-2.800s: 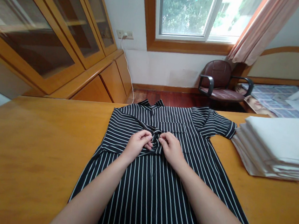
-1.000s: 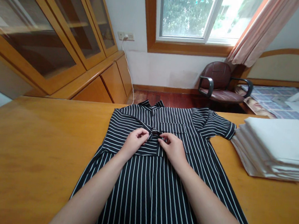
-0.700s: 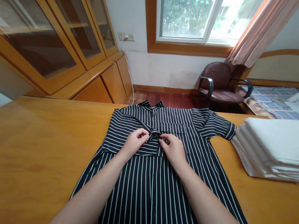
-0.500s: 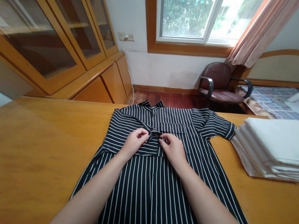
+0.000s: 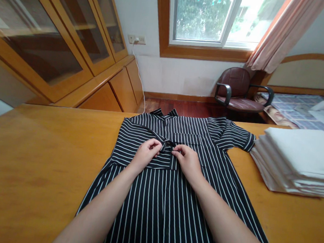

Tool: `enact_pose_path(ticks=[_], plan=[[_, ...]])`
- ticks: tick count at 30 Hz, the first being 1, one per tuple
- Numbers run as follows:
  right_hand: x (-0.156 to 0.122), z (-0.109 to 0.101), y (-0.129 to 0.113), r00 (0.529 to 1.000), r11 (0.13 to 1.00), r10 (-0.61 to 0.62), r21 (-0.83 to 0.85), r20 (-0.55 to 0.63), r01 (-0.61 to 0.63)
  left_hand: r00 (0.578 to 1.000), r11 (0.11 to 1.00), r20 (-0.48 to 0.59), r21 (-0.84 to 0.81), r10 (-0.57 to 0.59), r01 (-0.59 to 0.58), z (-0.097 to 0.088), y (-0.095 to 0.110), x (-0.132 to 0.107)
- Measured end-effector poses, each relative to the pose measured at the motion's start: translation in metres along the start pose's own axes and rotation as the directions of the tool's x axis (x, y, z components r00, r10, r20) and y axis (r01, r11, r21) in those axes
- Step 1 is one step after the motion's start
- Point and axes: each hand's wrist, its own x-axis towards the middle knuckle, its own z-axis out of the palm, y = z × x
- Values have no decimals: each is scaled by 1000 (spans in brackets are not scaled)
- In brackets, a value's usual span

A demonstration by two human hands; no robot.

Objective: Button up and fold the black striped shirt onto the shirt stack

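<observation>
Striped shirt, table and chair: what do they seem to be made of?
Striped shirt: probably woven cloth, mostly matt, since it creases and folds softly. Table: wood or veneer, apparently varnished, showing faint grain and a soft sheen. Chair: leather or imitation, slightly glossy, with seams.

Daylight is entering through a partly overexposed window (image 5: 201,14), reflections are streaking the cabinet glass (image 5: 41,29), and wide-angle distortion is stretching the outer edges of the view.
</observation>
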Motion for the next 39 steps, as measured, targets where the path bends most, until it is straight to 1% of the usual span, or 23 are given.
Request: enact_pose_path(ticks=[6, 13, 16, 20, 22, 25, 27, 29, 30, 32, 34, 36, 39], plan=[[0, -1, -2, 1000, 999, 18, 40, -1, -18, 1000, 1000, 6, 16, 4, -4, 0, 3, -1], [-1, -2, -4, 1000, 999, 20, 46, -11, -19, 1000, 999, 16, 47, 13, -13, 0, -1, 0], [-1, -2, -5, 1000, 999, 0, 45, -20, 1, 999, 996, 15, 85, 36, -37, 0, -2, 1], [-3, -4, -11, 999, 997, -50, 52, 13, 49, 996, 989, 13, 118, 92, -93, 0, -5, 1], [-4, -5, -14, 998, 996, -61, 62, 10, 60, 994, 985, 22, 134, 106, -108, 0, -6, 1], [-4, -10, -16, 997, 993, -53, 102, -49, 58, 992, 973, 34, 191, 122, -127, 1, -5, 0], [-1, -15, -15, 991, 992, -34, 113, -128, 49, 991, 963, 38, 231, 130, -135, 2, -4, -1], [4, -24, -9, 969, 995, -19, 87, -246, 41, 990, 956, 44, 256, 136, -143, 3, -1, -2], [7, -29, -5, 949, 997, -13, 63, -314, 34, 989, 953, 48, 264, 141, -149, 3, 0, -3], [13, -44, 5, 894, 1000, 2, -1, -448, -2, 987, 946, 52, 281, 155, -163, 3, 2, -3], [18, -62, 18, 829, 992, 15, -97, -559, -83, 984, 938, 54, 298, 167, -176, 4, 3, -3], [21, -83, 32, 793, 955, 18, -225, -609, -195, 982, 931, 63, 313, 178, -189, 4, 3, -3], [22, -110, 52, 762, 870, -4, -378, -647, -317, 976, 919, 88, 327, 201, -219, 5, 2, -3]])
